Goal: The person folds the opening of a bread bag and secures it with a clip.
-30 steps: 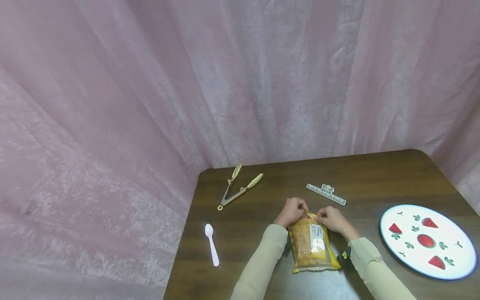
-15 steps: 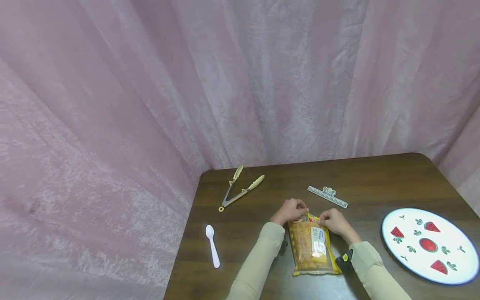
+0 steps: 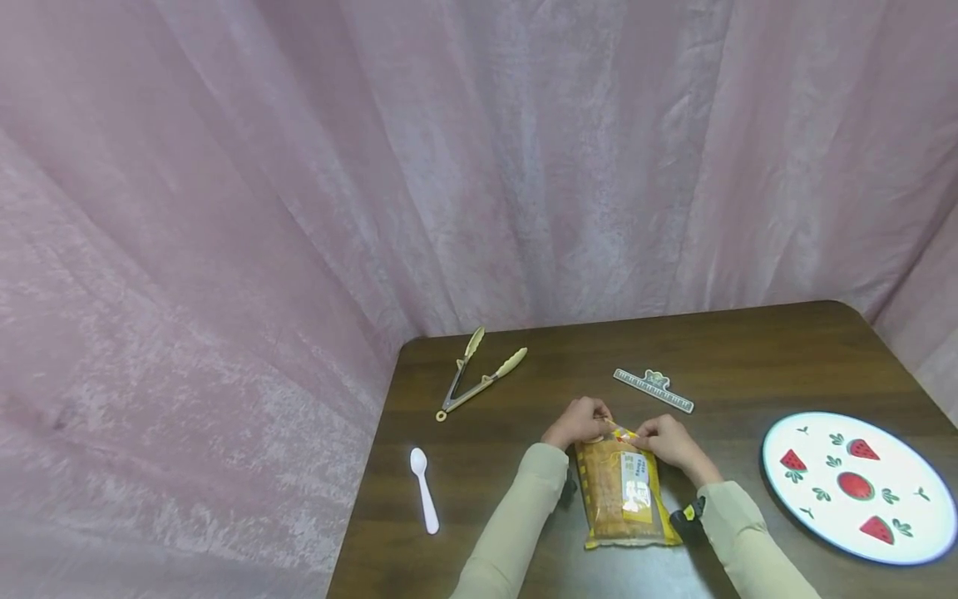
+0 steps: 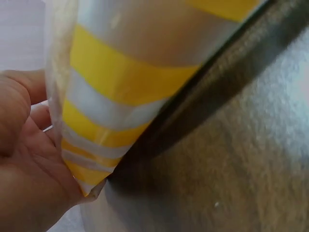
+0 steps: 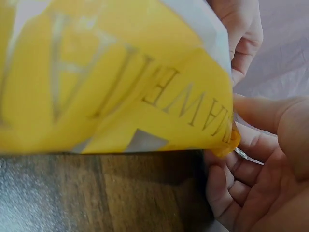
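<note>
White plastic teaspoon lies leftmost on the brown wooden table, cream-tipped metal tongs splayed behind it; next, left hand pinches the far edge of the yellow, clear-windowed plastic bag, which rests on the table between both forearms. Pale bar-shaped clip sits beyond it, right hand pinches the same edge, white oval watermelon-print plate is far right. I'd set both pinches close and level, easing force evenly: thin film could split suddenly
</note>
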`<state>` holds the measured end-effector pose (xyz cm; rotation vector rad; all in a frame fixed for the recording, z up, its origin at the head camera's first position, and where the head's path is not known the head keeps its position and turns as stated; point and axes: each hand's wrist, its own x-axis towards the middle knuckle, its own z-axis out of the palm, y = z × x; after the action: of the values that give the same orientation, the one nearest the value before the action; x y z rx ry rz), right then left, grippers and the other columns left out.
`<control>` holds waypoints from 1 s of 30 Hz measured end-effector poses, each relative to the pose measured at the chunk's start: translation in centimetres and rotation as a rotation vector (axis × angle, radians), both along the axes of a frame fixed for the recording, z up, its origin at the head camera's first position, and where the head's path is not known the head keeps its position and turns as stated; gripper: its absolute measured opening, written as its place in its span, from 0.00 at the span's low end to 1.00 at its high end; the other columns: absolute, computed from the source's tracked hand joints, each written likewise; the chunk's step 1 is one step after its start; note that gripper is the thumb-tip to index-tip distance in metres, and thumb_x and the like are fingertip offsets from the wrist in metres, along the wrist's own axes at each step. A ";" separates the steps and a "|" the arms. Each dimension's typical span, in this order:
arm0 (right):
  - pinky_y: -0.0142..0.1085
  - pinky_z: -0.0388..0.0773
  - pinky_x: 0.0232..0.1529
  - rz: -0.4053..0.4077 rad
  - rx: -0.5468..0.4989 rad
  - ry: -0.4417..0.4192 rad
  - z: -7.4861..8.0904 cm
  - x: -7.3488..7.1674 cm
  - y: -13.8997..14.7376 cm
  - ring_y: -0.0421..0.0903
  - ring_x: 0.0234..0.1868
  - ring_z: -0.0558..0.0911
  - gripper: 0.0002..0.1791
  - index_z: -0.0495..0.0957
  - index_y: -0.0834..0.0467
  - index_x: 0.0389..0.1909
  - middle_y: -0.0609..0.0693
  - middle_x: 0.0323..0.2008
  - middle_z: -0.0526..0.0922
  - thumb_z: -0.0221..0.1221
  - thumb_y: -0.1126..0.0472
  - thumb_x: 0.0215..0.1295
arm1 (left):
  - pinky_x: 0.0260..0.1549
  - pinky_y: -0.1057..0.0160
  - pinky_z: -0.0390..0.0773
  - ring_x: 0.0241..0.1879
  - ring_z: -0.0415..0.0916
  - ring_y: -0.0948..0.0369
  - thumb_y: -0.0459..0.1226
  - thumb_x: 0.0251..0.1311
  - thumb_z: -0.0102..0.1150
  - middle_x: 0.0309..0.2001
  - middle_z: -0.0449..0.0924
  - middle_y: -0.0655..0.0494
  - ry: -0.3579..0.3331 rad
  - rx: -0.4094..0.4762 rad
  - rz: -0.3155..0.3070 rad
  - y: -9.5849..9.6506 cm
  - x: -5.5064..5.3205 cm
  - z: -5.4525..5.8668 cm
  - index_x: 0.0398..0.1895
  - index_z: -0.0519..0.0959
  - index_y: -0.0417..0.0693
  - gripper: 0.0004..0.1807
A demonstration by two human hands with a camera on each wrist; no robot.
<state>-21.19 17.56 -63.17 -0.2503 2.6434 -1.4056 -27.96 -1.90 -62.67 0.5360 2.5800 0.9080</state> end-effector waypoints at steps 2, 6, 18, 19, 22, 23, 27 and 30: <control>0.39 0.71 0.30 0.000 0.009 0.021 0.0 -0.1 -0.1 0.44 0.27 0.74 0.08 0.84 0.63 0.25 0.51 0.26 0.83 0.63 0.65 0.63 | 0.32 0.71 0.73 0.30 0.72 0.69 0.36 0.58 0.70 0.28 0.79 0.65 0.010 0.024 0.003 0.0 -0.1 -0.2 0.33 0.85 0.47 0.03; 0.38 0.69 0.30 -0.015 0.036 0.020 -0.2 -0.2 -0.4 0.42 0.27 0.73 0.11 0.84 0.61 0.24 0.49 0.26 0.82 0.62 0.63 0.66 | 0.34 0.71 0.74 0.31 0.74 0.69 0.34 0.57 0.71 0.29 0.81 0.64 0.020 0.052 0.019 -0.1 -0.3 -0.5 0.34 0.86 0.45 0.03; 0.37 0.68 0.28 -0.046 0.057 0.008 0.4 0.6 -0.1 0.43 0.24 0.72 0.13 0.81 0.61 0.17 0.49 0.21 0.80 0.65 0.67 0.61 | 0.41 0.71 0.73 0.34 0.73 0.69 0.37 0.65 0.66 0.29 0.82 0.66 0.058 0.044 0.041 -0.2 -0.1 -0.9 0.31 0.88 0.49 0.05; 0.37 0.69 0.29 -0.047 0.054 -0.002 0.4 0.6 -0.1 0.43 0.25 0.72 0.12 0.81 0.61 0.18 0.49 0.22 0.81 0.64 0.67 0.61 | 0.41 0.71 0.73 0.34 0.73 0.69 0.37 0.64 0.67 0.28 0.82 0.66 0.057 0.049 0.047 -0.1 -0.1 -1.0 0.30 0.88 0.49 0.06; 0.37 0.70 0.30 -0.058 0.033 -0.038 0.3 0.5 0.0 0.44 0.26 0.73 0.12 0.81 0.62 0.18 0.51 0.25 0.82 0.63 0.70 0.61 | 0.42 0.70 0.73 0.34 0.73 0.69 0.37 0.64 0.67 0.28 0.81 0.66 0.061 0.067 0.066 0.0 -0.1 -1.1 0.29 0.87 0.49 0.06; 0.37 0.70 0.30 -0.055 0.027 -0.038 0.3 0.4 0.0 0.44 0.27 0.74 0.12 0.81 0.62 0.18 0.52 0.26 0.83 0.62 0.71 0.61 | 0.42 0.70 0.73 0.34 0.73 0.69 0.37 0.64 0.67 0.28 0.81 0.66 0.068 0.071 0.068 0.0 -0.2 -1.1 0.29 0.87 0.49 0.05; 0.38 0.70 0.30 -0.055 0.012 -0.045 0.2 0.3 0.1 0.45 0.27 0.73 0.10 0.82 0.64 0.21 0.53 0.26 0.82 0.61 0.72 0.60 | 0.41 0.69 0.73 0.33 0.73 0.69 0.36 0.63 0.68 0.28 0.81 0.66 0.071 0.093 0.079 -0.1 -0.3 -1.3 0.29 0.87 0.49 0.05; 0.37 0.70 0.29 -0.051 0.018 -0.055 0.2 0.3 0.1 0.44 0.26 0.73 0.09 0.83 0.65 0.22 0.52 0.25 0.81 0.61 0.72 0.61 | 0.40 0.69 0.74 0.33 0.73 0.68 0.36 0.62 0.68 0.28 0.81 0.66 0.048 0.105 0.095 0.0 -0.2 -1.3 0.29 0.87 0.49 0.05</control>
<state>-20.88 17.67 -62.99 -0.1408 2.6348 -1.3825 -28.21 -1.95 -64.01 0.4720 2.6316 1.0798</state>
